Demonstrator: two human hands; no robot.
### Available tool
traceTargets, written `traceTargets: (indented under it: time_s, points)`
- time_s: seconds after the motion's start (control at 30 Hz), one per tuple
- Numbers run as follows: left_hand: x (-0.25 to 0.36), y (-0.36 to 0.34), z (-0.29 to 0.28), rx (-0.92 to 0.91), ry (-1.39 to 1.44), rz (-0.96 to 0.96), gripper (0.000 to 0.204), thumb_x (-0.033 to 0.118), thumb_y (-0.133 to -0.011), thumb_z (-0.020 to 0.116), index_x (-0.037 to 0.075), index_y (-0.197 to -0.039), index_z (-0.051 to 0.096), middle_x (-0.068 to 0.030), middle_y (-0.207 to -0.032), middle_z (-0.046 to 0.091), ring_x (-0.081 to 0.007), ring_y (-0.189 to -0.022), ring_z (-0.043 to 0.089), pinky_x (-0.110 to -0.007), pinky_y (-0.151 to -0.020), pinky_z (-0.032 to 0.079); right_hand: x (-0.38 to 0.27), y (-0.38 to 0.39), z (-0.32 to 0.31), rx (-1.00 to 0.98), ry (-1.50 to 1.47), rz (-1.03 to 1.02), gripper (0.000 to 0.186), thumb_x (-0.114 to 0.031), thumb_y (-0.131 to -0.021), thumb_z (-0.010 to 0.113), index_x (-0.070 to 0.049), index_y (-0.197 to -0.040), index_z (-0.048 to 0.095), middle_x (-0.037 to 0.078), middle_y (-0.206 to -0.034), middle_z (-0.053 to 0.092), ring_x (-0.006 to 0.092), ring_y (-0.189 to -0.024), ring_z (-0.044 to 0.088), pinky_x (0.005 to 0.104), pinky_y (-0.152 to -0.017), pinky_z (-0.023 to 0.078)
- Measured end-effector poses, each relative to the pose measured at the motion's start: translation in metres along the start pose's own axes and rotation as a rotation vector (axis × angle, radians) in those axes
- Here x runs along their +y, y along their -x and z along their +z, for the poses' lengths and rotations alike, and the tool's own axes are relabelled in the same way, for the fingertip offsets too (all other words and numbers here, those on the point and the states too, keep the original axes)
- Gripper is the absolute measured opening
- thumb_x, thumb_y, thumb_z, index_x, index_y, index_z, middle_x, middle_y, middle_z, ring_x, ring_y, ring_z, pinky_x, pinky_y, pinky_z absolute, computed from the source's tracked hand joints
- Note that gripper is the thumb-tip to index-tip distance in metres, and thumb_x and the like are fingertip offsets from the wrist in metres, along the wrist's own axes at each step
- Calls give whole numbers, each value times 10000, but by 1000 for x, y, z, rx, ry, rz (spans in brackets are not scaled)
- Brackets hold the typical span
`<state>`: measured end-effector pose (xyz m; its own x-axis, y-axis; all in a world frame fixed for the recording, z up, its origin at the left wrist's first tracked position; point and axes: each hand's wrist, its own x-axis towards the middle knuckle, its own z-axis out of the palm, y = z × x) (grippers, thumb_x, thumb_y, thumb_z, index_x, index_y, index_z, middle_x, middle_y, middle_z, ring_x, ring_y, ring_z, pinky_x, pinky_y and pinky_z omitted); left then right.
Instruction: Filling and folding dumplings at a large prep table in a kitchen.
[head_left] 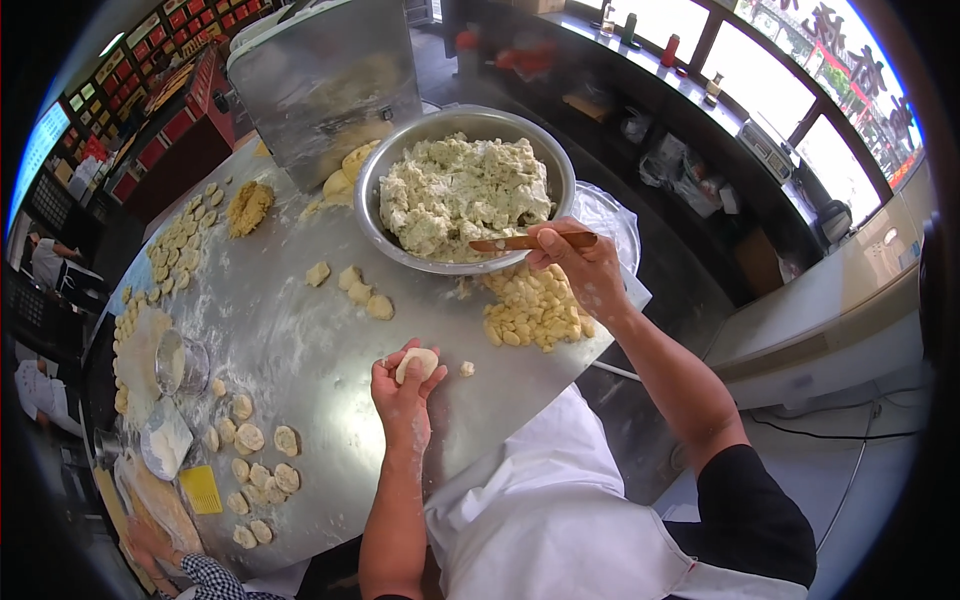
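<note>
Pale dough round point(424, 360), cupped in half-curled left hand point(405, 391) | flat brown stick point(508, 243), clasped in closed right hand point(577, 264) | round steel bowl point(562, 172), ahead-left of right grip

A grey metal bench point(330, 400) stands in the room. Beyond the bench on its right, bright windows point(763, 78) let in daylight above a long ledge point(648, 60). Dark floor point(690, 335) separates the bench from a white cabinet point(850, 305) at its right. Past the bench's far left lie a red counter point(205, 105) and wall shelves point(135, 62).
</note>
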<state>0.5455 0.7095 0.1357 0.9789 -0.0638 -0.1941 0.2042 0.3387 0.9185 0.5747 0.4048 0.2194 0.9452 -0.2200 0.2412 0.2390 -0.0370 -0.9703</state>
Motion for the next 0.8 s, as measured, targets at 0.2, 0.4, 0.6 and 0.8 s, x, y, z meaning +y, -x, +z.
traceTargets:
  time_s: [0.2,0.4,0.6,0.8]
  points:
    - [10,2,-14,-36,512,-355,227,-9,-1053,605,28,-1250,498,-254,-1337,631,-449,-1245,672,-520,-1047,636,14,-24,6,-89,176,85,292,-255,-1056,739,2,-1189,775,55,-1014,765,120,-894,692,287,-794,562]
    - [10,10,-17,-131,569,-321,307,-16,-1057,580,31,-1360,567,-208,-1393,632,-395,-1331,629,-520,-1134,569,8,-38,14,-144,109,280,335,-289,-1056,743,27,-1164,771,100,-993,793,127,-827,699,300,-768,586]
    - [11,6,-7,-203,789,-365,402,312,-1137,518,34,-1428,520,-250,-1397,602,-459,-1367,568,-591,-1167,499,-3,-21,7,-23,-260,239,347,-310,-1073,711,24,-1157,753,148,-1010,796,181,-807,752,332,-810,634]
    - [13,-13,30,-270,930,-388,521,468,-1145,458,39,-1438,495,-262,-1374,597,-453,-1372,529,-601,-1212,429,18,67,46,-181,294,-388,231,-179,-1008,773,-36,-1190,774,128,-1090,773,238,-906,754,335,-788,622]
